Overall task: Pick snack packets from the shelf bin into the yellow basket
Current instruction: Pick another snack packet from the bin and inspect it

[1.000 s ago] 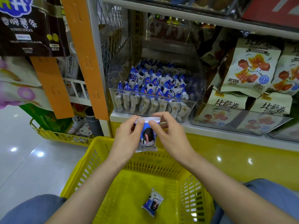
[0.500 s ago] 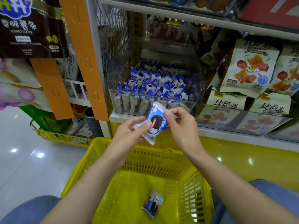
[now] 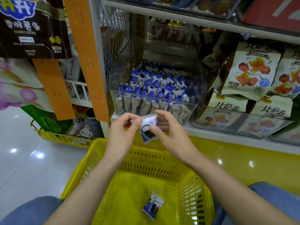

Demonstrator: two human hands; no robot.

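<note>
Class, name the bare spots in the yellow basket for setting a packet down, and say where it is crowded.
The yellow basket floor is mostly bare: between the far wall and the lone packet lying there, and left of that packet. Crowded: the clear shelf bin, packed with packets.

Dark bag (image 3: 32, 28): "香脆薯条" is printed in pale characters, with "POTATO STICKS" beneath.
Lower cream packets (image 3: 227, 107): "比萨卷" is written in black brush characters.
Upper cream bag (image 3: 250, 70): "计量方式" is shown in a small dark box.
Held packet (image 3: 145, 127): print is blurred and cannot be read.
Bin packets (image 3: 154, 88): lettering is too small to be read.
</note>
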